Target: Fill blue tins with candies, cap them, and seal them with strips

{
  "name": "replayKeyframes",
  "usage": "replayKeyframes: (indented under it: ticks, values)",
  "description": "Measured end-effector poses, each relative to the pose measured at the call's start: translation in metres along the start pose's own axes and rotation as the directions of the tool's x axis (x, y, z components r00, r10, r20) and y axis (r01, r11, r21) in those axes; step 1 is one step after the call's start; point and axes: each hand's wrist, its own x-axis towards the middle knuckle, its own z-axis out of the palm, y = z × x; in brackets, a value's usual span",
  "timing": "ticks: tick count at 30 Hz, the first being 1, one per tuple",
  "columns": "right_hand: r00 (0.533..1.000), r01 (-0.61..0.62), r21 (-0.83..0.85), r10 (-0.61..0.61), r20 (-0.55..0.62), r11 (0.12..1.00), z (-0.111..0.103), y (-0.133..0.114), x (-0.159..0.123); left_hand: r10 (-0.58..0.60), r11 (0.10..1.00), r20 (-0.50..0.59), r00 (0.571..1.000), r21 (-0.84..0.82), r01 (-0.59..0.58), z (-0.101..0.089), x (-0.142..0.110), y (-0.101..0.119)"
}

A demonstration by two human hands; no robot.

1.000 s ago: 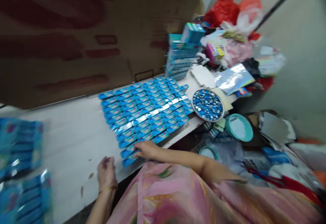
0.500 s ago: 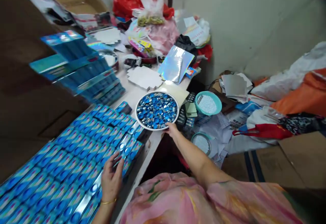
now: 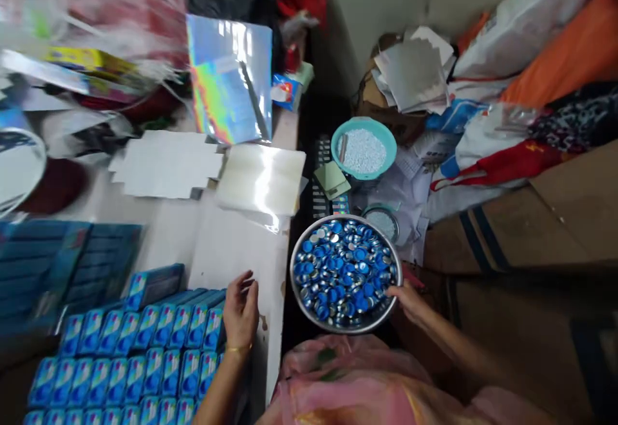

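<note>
A round metal bowl full of blue and silver caps is held off the table's edge, in front of my body. My right hand grips its right rim, thumb over the edge; the fingers underneath are hidden. Over the table's near edge is my left hand, empty, with its fingers loosely apart. Just left of that hand stand rows of small blue boxes, packed side by side. One blue box lies across the back of the rows.
On the white table lie a stack of clear sheets, a white card cutout and a shiny holographic sheet. Below to the right stands a turquoise basin of white pellets. Cardboard boxes line the right side.
My right hand has drawn the bowl off the table corner, toward my body. My left hand has come away from above the blue boxes to the table's edge. The view has turned right.
</note>
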Motion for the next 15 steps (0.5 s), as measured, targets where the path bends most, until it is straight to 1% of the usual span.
replayKeyframes:
  ticks: [1, 3, 4, 6, 8, 10, 13, 15]
  values:
    - [0.998, -0.036, 0.015, 0.037, -0.042, 0.999, -0.011, 0.009, 0.005, 0.066, 0.995, 0.013, 0.998, 0.068, -0.067, 0.009, 0.016, -0.002]
    - [0.99, -0.088, 0.042, 0.092, -0.107, 0.995, -0.019, 0.023, 0.022, 0.159, 0.964, 0.003, 0.987, 0.214, -0.156, 0.027, 0.051, -0.01]
    - [0.987, -0.104, 0.061, 0.11, -0.118, 0.993, -0.018, 0.028, 0.033, 0.202, 0.937, -0.01, 0.979, 0.294, -0.191, 0.035, 0.068, -0.015]
    - [0.985, -0.129, 0.099, 0.138, -0.1, 0.987, -0.006, 0.034, 0.057, 0.293, 0.858, -0.009, 0.956, 0.444, -0.259, 0.049, 0.098, -0.024]
    - [0.986, -0.143, 0.122, 0.152, -0.064, 0.982, 0.016, 0.037, 0.081, 0.344, 0.786, 0.0, 0.939, 0.547, -0.288, 0.059, 0.12, -0.032]
    - [0.988, -0.152, 0.125, 0.156, -0.023, 0.981, 0.045, 0.037, 0.102, 0.338, 0.737, -0.001, 0.941, 0.622, -0.264, 0.067, 0.13, -0.035]
    - [0.989, -0.139, 0.104, 0.132, 0.072, 0.985, 0.094, 0.034, 0.129, 0.309, 0.67, -0.002, 0.951, 0.71, -0.216, 0.077, 0.129, -0.036]
    - [0.982, -0.143, 0.069, 0.134, 0.132, 0.987, 0.128, 0.028, 0.146, 0.315, 0.637, -0.008, 0.949, 0.743, -0.205, 0.082, 0.127, -0.037]
